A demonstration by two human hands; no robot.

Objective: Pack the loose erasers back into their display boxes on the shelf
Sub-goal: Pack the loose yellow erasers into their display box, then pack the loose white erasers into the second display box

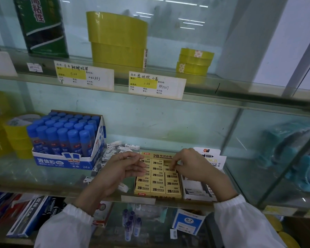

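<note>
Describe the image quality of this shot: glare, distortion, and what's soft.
Head view: wide-angle bending bows the upper glass shelf and stretches the corners; ceiling-light streaks reflect in the glass back panel; light is dim with a greenish cast; the yellow 2B eraser box reads sharp, while the teal items at right are blurred.

Yellow display box (pixel 157 194), red tag on the near edge; erasers in it (pixel 157 182) tan-yellow with black "2B" print. Loose erasers (pixel 115 151) far left of it: white sleeves, dark print, grey ends. Right box (pixel 198 193) white, orange logo on its header. Glue-stick box (pixel 64 161) blue and white; sticks (pixel 64 133) blue caps, red labels. Tape rolls (pixel 117 38) on the upper shelf yellow-green. Price cards (pixel 157 85) white with yellow blocks. Sleeves (pixel 240 221) white.
</note>
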